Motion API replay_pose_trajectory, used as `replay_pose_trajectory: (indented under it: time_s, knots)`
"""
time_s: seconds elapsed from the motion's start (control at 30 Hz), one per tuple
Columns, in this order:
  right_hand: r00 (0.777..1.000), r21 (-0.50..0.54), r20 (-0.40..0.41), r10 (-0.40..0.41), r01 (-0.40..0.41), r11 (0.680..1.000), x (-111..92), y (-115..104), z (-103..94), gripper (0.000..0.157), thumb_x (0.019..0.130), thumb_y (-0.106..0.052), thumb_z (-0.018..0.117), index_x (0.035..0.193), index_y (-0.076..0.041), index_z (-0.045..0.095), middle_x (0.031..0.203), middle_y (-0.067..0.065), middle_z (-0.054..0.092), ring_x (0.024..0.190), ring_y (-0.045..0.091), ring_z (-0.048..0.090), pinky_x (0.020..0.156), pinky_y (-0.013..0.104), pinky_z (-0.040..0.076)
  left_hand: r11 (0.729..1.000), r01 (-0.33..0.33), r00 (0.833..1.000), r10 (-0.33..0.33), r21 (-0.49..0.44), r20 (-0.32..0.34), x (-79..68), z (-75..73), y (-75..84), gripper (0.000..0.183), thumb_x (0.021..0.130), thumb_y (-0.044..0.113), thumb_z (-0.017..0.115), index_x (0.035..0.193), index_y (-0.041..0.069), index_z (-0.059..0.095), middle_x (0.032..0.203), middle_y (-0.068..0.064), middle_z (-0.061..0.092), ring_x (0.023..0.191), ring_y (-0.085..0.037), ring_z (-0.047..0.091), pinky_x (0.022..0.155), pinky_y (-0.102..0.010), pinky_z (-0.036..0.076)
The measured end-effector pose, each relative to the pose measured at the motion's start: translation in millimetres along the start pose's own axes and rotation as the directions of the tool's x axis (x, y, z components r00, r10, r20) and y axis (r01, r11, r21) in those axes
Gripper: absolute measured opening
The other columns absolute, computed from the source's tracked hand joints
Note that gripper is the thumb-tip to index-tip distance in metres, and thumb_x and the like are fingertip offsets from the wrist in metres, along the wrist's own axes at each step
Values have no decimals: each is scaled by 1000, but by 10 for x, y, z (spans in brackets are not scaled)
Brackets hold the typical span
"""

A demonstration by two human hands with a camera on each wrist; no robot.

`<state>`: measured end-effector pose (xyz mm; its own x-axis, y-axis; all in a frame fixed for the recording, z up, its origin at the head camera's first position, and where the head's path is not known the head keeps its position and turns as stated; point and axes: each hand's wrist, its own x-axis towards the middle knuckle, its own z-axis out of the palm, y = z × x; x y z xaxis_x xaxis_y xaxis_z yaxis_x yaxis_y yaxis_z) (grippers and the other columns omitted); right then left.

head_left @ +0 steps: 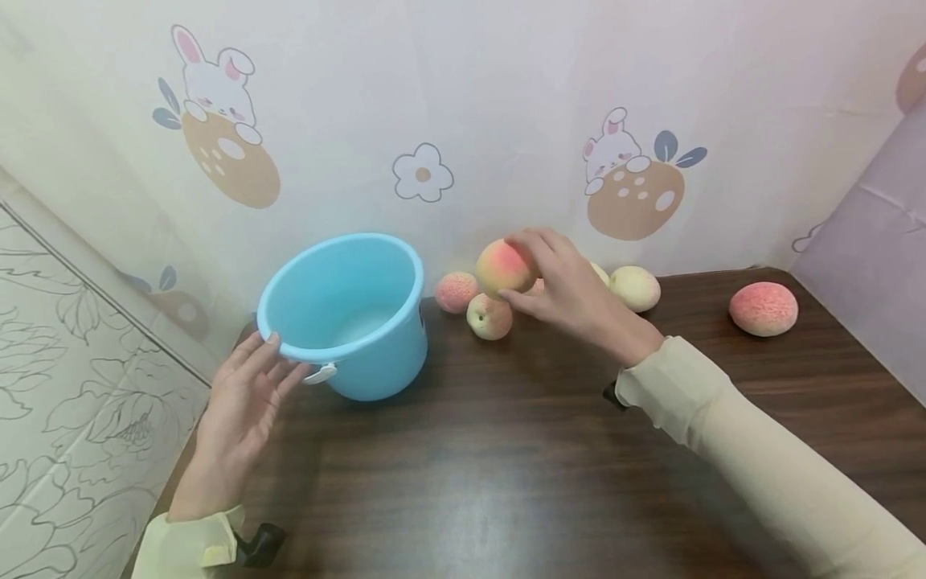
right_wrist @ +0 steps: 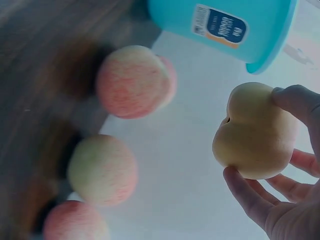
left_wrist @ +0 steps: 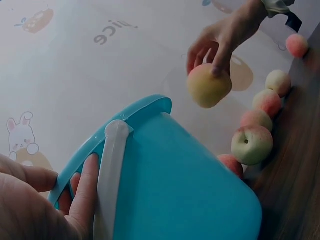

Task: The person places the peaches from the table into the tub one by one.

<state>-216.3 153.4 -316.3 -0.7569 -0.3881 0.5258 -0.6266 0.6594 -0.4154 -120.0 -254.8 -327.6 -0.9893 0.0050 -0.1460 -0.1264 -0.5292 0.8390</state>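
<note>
A light blue bucket (head_left: pixel 415 338) with a white handle (left_wrist: pixel 112 165) stands at the left of the table, tipped a little toward me. My left hand (head_left: pixel 242 398) pinches its rim at the near left, fingers on both sides of the edge. In my right hand (head_left: pixel 567 281) is a yellow and pink peach (right_wrist: pixel 257 132), held between thumb and fingers above the table, right of the bucket. Below that hand, a pink peach (head_left: pixel 456 292) and a paler peach (head_left: pixel 489 317) lie beside the bucket; others behind are partly hidden by the hand.
A pale yellow peach (head_left: pixel 635 289) lies by the wall, right of the right hand. Farther right sits a red peach (head_left: pixel 764 309) alone. A cloth with rabbit prints (head_left: pixel 499 104) hangs behind the dark wooden table (head_left: pixel 463 482), and a flower-patterned panel (head_left: pixel 79 418) borders the left.
</note>
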Motion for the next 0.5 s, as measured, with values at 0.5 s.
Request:
replay_pose_trajectory:
  time_s: [0.5]
  knots:
    - [998,68,-1,-55,55,996,379,-356,-131,66,89,-29,84,145,-9,54,142,9,57,121,22,55,95,37,61,998,-28,999,30,52,-35,8,-12,-37,66,107,12,58,162,9,22,141,2,57,113,-10,71,98,-28,64]
